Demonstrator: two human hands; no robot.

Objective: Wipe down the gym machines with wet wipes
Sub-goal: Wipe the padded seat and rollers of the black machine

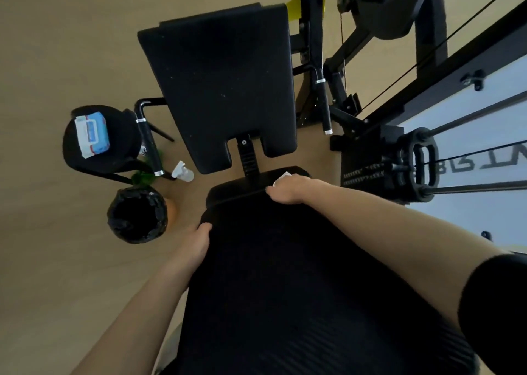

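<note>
Head view looks down on a black gym machine: the right hand (288,188) presses a white wet wipe (281,177) onto the far edge of the back pad (271,260), fingers curled over it, while the left hand (199,239) grips the pad's left edge. Judging by this, wiping is in progress; the seat pad (219,84), handles and frame probably remain. A wipes pack (91,133) lies on a stool (122,138), near a lined bin (137,218). Most of the wipe is hidden under the hand.

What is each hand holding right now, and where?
Right hand presses a wipe, mostly hidden beneath it, onto the pad. Left hand grips the pad's left edge.
</note>
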